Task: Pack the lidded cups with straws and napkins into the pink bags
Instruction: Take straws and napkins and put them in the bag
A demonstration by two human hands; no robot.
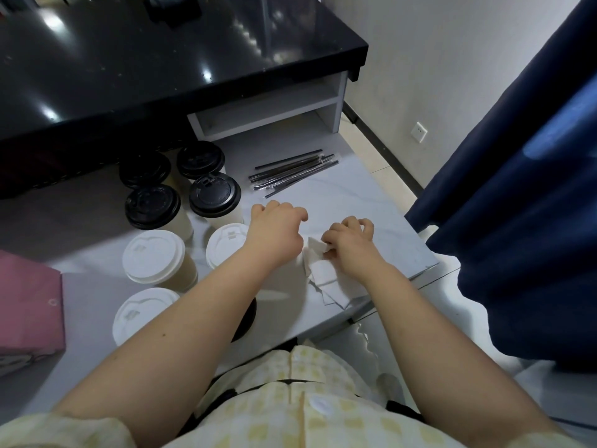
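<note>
A pale marbled worktop (355,202) sits below a glossy black counter (161,59), with a dark blue curtain (517,221) on the right. The right hand (352,244) pinches the top napkin of the napkins (326,276) near the front edge. The left hand (274,234) curls beside them, its grip hidden. Lidded cups (153,255) stand to the left, the straws (294,174) behind, and a pink bag (29,305) at far left.

Lidded cups (153,257) stand upright, black straws (290,177) lie beyond the white napkins (326,276) — pink bag (29,305) at far left.
</note>
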